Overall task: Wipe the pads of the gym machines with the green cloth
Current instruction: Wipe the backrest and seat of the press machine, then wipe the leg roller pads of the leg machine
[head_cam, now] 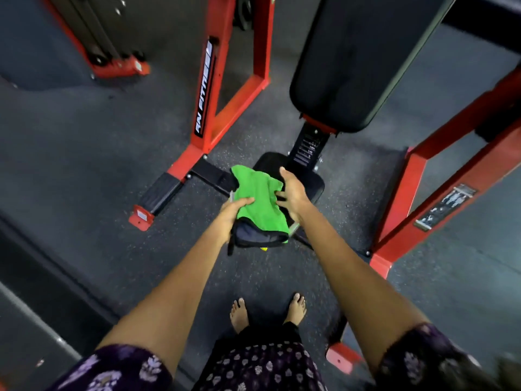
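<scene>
Green cloth (260, 198) sits at the centre of the view, held between both hands above a small black seat pad (307, 182) of a red-framed gym machine (417, 176). The left hand (235, 213) grips the cloth's near edge, with a dark item bunched beneath it; the right hand (291, 193) has its fingers closed on the cloth's right side. No wiping stroke shows, so the person seems to be readying the cloth, with this seat and the long black back pad (358, 60) at one o'clock probably left to do. Dark speckled rubber floor (84, 153) spreads all round. Another red frame (214, 88) stands at eleven o'clock, bare feet (267, 310) at six.
</scene>
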A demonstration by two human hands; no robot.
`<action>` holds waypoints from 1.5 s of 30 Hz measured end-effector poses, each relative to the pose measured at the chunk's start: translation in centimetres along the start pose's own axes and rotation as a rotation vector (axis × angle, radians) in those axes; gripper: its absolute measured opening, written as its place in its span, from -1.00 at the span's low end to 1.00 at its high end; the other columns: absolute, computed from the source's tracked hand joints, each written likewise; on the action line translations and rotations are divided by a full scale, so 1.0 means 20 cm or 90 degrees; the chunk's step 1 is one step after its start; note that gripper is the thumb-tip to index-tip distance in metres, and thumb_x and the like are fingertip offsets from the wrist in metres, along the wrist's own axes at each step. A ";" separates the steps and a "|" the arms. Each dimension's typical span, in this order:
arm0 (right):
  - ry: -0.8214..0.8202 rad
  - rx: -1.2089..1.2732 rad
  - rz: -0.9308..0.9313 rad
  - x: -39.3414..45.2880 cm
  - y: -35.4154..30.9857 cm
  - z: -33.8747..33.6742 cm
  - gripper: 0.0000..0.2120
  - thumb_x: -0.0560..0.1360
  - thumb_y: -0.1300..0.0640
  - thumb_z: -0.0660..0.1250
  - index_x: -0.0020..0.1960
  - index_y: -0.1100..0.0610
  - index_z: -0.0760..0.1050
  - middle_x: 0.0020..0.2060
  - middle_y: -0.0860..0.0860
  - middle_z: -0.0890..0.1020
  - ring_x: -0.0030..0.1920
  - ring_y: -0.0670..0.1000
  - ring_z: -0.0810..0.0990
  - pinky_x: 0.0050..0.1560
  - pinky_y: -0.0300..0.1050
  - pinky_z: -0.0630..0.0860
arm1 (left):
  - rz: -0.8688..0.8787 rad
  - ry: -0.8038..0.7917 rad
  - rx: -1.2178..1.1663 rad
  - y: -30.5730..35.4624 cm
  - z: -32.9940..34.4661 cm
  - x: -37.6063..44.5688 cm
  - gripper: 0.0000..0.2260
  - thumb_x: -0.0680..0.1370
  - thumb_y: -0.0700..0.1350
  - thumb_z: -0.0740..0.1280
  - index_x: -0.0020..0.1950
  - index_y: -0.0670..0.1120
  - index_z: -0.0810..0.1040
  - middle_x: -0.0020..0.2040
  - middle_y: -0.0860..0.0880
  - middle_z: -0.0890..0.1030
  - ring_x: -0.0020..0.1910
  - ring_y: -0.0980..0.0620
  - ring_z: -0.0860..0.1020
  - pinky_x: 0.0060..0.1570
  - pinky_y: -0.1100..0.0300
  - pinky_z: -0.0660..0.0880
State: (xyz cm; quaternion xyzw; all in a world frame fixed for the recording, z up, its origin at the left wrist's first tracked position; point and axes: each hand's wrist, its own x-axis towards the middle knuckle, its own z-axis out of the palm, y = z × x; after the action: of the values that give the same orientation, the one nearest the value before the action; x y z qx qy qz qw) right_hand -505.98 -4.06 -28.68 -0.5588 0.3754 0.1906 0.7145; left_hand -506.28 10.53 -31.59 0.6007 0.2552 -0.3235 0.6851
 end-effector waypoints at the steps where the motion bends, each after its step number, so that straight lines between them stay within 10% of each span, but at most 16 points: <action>1: 0.059 -0.044 -0.032 -0.03 -0.04 -0.03 -0.56 0.58 -0.09 0.18 0.35 0.15 0.36 0.23 0.03 0.49 0.19 0.08 0.48 0.12 -0.06 0.40 | 0.000 -0.012 0.002 0.07 -0.04 -0.07 -0.70 0.51 -0.26 0.32 0.23 -0.29 0.51 -0.37 -0.01 0.66 -0.40 0.09 0.63 -0.38 0.31 0.53; 5: -0.090 -0.023 0.065 -0.21 -0.15 0.00 -0.28 0.49 -0.23 0.27 0.45 0.18 0.17 0.28 0.16 0.45 0.12 0.16 0.56 0.09 0.08 0.52 | 0.023 -0.085 -0.060 0.31 -0.14 -0.33 -0.85 0.57 -0.25 0.20 -0.01 -0.20 0.56 -0.35 -0.06 0.67 -0.39 0.04 0.64 -0.40 0.28 0.55; 10: -0.272 0.009 -0.042 -0.41 -0.34 0.32 -0.64 0.54 0.11 0.30 0.28 0.26 0.47 0.01 0.12 0.67 -0.11 0.03 0.68 -0.11 -0.09 0.63 | 0.133 -0.100 -0.032 0.54 -0.25 -0.63 -0.85 0.57 -0.28 0.20 0.01 -0.12 0.54 -0.25 -0.05 0.69 -0.30 0.04 0.66 -0.34 0.25 0.57; 15: -0.292 -0.100 -0.256 -0.60 -0.54 0.72 -0.68 0.49 0.30 0.36 0.24 0.29 0.48 0.13 0.14 0.59 -0.12 0.00 0.62 -0.22 -0.22 0.59 | 0.304 0.066 -0.039 0.76 -0.48 -0.84 -0.76 0.50 -0.06 0.38 0.09 -0.17 0.55 0.11 -0.19 0.63 -0.03 -0.06 0.62 0.11 0.03 0.53; 30: -0.554 -0.292 -0.412 -0.84 -0.39 1.62 -0.69 0.46 0.28 0.41 0.18 0.26 0.48 0.12 0.18 0.61 0.08 0.11 0.60 0.15 0.05 0.54 | 0.458 0.455 -0.200 0.70 -1.22 -1.16 -0.91 0.56 -0.08 0.33 -0.04 -0.06 0.45 -0.05 -0.07 0.59 -0.09 -0.02 0.57 -0.12 0.11 0.52; 37: -0.593 -0.291 -0.394 -0.83 -0.31 2.19 -0.76 0.48 0.13 0.40 0.13 0.15 0.51 0.05 0.08 0.64 0.03 0.04 0.63 0.05 -0.06 0.58 | 0.463 0.384 -0.235 0.82 -1.75 -1.19 -0.72 0.55 -0.03 0.33 0.23 -0.06 0.50 0.12 -0.06 0.63 0.05 -0.01 0.62 -0.03 0.09 0.56; 45: -0.476 -0.314 -0.517 -0.70 -0.35 2.85 -0.73 0.55 0.06 0.31 0.19 0.15 0.51 0.10 0.06 0.62 0.16 0.08 0.57 0.23 0.03 0.47 | 0.536 0.567 -0.129 1.14 -2.29 -1.09 -0.72 0.55 -0.16 0.35 0.23 -0.15 0.42 0.07 -0.03 0.55 -0.01 0.06 0.54 -0.10 0.27 0.50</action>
State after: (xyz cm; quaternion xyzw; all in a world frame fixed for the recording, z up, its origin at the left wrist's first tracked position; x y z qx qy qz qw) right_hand -491.80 49.67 -8.22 -0.7018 -0.1997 0.1673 0.6630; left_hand -501.82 60.35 -7.32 0.6593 0.2875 0.2819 0.6350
